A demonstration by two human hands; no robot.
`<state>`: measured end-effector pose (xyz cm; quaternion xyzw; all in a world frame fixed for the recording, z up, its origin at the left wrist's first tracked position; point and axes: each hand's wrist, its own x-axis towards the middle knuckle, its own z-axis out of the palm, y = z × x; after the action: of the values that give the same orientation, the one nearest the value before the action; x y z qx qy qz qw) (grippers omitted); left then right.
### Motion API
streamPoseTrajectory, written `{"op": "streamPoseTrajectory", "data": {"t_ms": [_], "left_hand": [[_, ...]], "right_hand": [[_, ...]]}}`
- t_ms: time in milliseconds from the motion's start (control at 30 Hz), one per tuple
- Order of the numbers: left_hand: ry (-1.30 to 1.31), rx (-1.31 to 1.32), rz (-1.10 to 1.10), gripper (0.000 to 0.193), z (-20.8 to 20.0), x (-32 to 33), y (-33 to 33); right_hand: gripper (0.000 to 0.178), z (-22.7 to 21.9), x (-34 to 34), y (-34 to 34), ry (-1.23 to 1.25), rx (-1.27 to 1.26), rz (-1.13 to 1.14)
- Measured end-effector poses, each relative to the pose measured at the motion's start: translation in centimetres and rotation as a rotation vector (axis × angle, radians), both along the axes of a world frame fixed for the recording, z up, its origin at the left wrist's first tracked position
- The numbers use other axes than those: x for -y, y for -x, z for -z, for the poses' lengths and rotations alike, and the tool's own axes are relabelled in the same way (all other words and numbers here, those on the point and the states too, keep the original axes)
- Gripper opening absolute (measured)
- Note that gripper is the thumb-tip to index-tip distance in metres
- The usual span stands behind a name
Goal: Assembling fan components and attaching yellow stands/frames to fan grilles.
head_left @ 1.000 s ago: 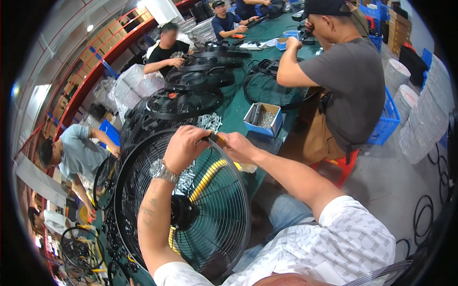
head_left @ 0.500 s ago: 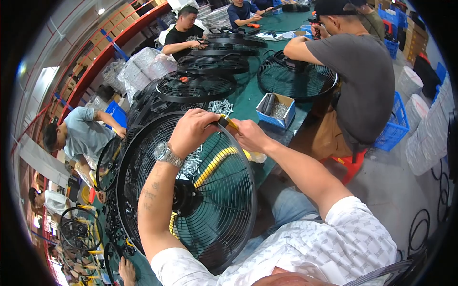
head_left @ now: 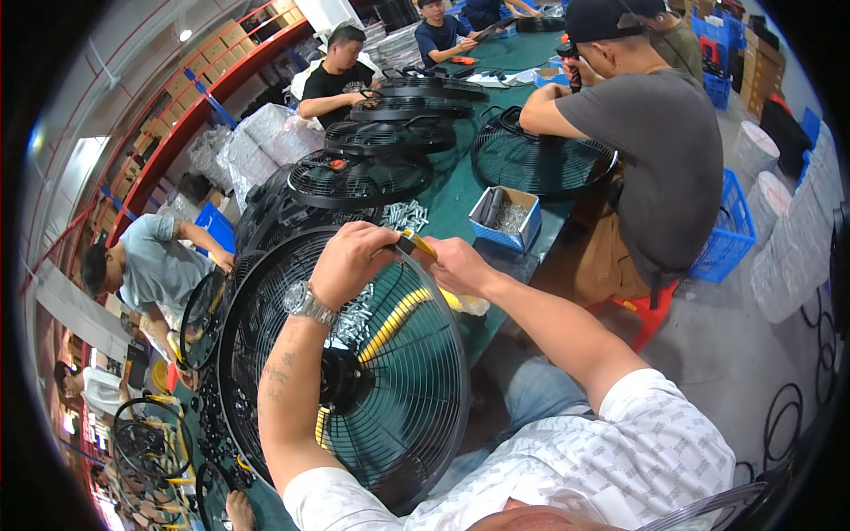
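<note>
Both hands meet at the top rim of the black wire fan guard (head_left: 354,389), which stands tilted against the edge of the green worktable (head_left: 460,186). The left hand (head_left: 352,262), with a metal wristwatch (head_left: 305,303) below it, is curled shut over the guard's upper rim. Just to its right, the right hand (head_left: 456,265) pinches a small yellow-handled tool (head_left: 418,243), whose tip points back toward the left hand's fingers. Beneath the grip, yellow fan blades (head_left: 398,319) show through the wires around a dark hub (head_left: 341,382). Just beyond the grip lies a heap of small silvery screws (head_left: 405,214); further right sits a blue-edged parts box (head_left: 505,217). Past that, stacked black fan guards (head_left: 359,175) cover the table, and a person in a grey shirt (head_left: 660,150) works on another.
</note>
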<state>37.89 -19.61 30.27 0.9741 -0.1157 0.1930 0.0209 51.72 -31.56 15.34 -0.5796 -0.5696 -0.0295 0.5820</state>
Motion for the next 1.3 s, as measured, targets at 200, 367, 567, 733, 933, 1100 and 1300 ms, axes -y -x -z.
{"op": "streamPoseTrajectory", "data": {"t_ms": [200,367,567,733,933,1100,1300], "left_hand": [[-0.008,0.001,0.001,0.028,0.1,0.1,-0.1],[-0.001,0.014,0.012,0.024,-0.1,0.4,-0.1],[0.017,0.034,0.007,0.025,-0.5,0.0,0.2],[0.040,0.027,-0.015,0.025,-0.3,-0.4,0.1],[-0.023,-0.032,-0.022,0.023,0.4,-1.1,0.1],[-0.045,-0.036,-0.003,0.024,1.0,-1.6,-0.1],[-0.056,0.019,0.021,0.021,1.2,-1.5,-0.3]], "right_hand": [[0.010,0.0,0.0,0.0,-0.020,0.026,0.028],[0.011,0.0,-0.1,0.0,-0.007,-0.001,0.007],[0.007,-0.3,0.0,0.0,-0.037,0.042,0.046],[0.009,-0.5,0.3,0.1,0.001,0.036,0.055],[0.011,-0.2,-0.1,0.2,-0.026,0.053,0.076],[0.013,0.0,-0.5,0.1,0.047,0.106,0.082],[0.011,-0.2,-0.2,0.3,0.030,0.074,0.062]]}}
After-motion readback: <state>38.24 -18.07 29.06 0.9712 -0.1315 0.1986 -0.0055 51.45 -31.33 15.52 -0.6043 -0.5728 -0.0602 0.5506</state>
